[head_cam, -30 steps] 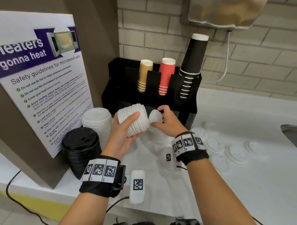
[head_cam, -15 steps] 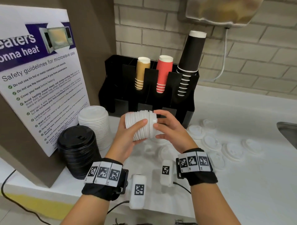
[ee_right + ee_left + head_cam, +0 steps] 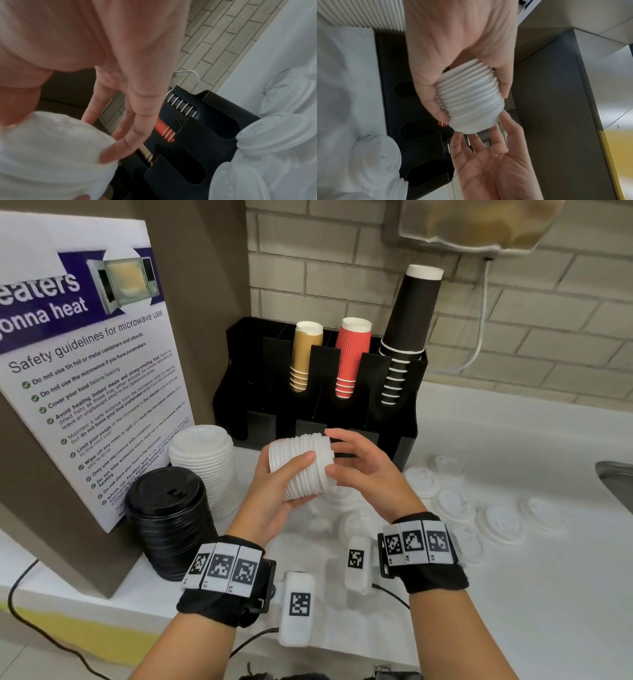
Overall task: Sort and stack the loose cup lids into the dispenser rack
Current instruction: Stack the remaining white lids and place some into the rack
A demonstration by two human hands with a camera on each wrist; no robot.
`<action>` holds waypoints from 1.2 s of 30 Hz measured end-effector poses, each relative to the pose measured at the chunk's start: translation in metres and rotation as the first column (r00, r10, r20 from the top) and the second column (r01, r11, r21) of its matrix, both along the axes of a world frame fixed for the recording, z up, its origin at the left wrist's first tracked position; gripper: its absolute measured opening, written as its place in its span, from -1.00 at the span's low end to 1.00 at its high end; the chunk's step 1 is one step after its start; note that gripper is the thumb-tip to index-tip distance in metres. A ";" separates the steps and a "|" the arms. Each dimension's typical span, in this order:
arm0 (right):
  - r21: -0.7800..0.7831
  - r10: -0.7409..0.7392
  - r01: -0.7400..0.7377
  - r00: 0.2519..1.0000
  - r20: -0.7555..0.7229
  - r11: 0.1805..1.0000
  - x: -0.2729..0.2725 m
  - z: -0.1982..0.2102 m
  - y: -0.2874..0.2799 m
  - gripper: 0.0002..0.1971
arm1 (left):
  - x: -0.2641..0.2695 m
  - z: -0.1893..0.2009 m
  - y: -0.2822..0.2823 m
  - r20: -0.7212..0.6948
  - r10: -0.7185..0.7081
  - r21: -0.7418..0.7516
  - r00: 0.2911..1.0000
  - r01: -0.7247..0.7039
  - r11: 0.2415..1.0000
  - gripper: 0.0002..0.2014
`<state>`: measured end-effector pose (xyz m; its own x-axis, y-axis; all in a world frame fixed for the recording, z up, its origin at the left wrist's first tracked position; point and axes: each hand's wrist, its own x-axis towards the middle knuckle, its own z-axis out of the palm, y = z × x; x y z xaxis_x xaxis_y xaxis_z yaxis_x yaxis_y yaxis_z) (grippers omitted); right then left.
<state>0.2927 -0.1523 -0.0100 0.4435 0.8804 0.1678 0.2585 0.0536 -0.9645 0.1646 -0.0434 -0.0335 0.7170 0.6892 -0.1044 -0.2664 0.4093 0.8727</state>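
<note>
Centre frame: my left hand grasps the lid stack sideways, thumb across its ribs. Right hand released, fingers straight, tips on the stack's end. I'd square the rims with that flat palm before moving, keeping the left grip snug so nothing splays. Loose lids wait right of centre on the counter; rack stands beyond, upper middle.

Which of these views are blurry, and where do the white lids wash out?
Head view: sharp, though the loose lids fade into the white counter. Left wrist view: held lid stack crisp, right hand smeared. Right wrist view: soft throughout, lid stack overexposed.
</note>
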 end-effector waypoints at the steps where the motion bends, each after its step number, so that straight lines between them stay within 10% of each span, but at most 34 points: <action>1: 0.001 -0.013 0.013 1.000 0.015 1.000 0.000 0.000 0.000 -0.51 | 0.000 0.000 0.000 0.006 0.007 -0.014 1.000 -0.007 1.000 -0.31; 25: 0.041 -0.010 0.009 0.999 0.034 0.999 0.006 0.003 0.003 -0.53 | 0.003 0.003 0.003 0.023 -0.057 -0.106 0.998 0.060 0.993 -0.29; 36: -0.241 -0.010 0.000 0.999 -0.042 0.970 0.005 -0.019 0.008 -0.64 | 0.001 -0.025 0.010 -0.342 -0.166 -0.152 0.925 0.120 0.981 -0.65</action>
